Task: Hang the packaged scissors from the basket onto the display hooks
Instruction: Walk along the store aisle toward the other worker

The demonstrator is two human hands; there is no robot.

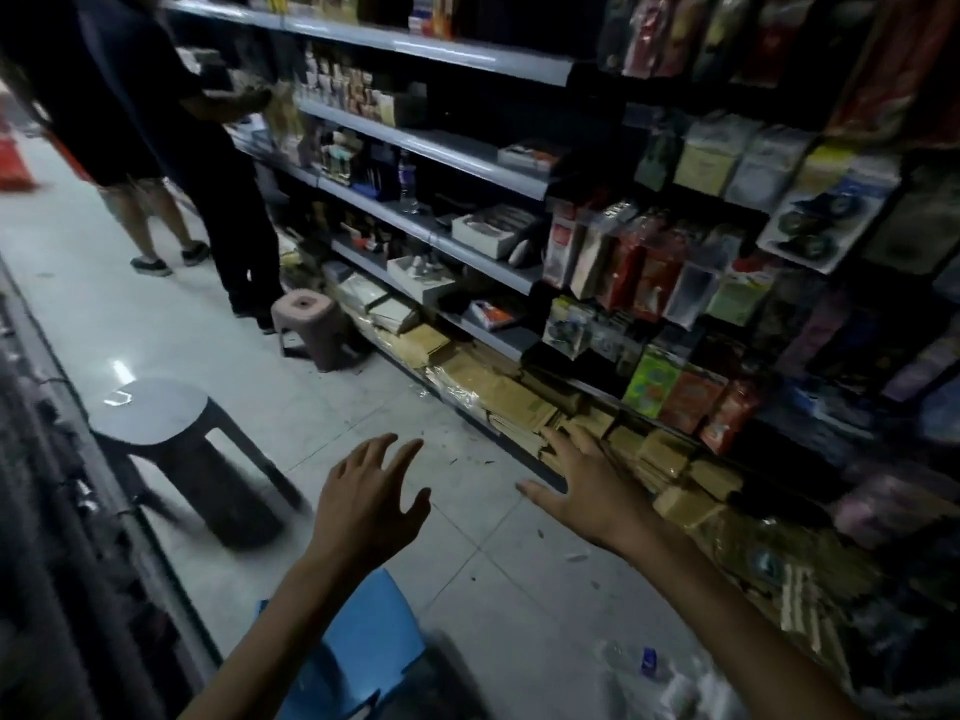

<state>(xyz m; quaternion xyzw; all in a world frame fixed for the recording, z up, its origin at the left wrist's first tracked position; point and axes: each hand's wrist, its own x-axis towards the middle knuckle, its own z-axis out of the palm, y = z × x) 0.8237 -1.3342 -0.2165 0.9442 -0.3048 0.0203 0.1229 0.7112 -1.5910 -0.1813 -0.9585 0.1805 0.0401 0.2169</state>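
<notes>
- While both reach out over the tiled floor (467,589), the left hand (371,504) and right hand (589,485) are spread and released, holding nothing
- A blue plastic object (374,631) lies under the left forearm
- To the right, blurred packets (649,272) hang on the display; the packaged scissors cannot be picked out among them
- Farther left stand a round stool (150,407) and a person in dark clothes (228,200)

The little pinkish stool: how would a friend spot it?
Follow the long shelving down to the tiled floor. The pinkish stool stands at its foot, beside the feet of a standing person. Unlike the taller dark stool with a round grey seat, it is small, squarish, with a hole in its top.
</notes>
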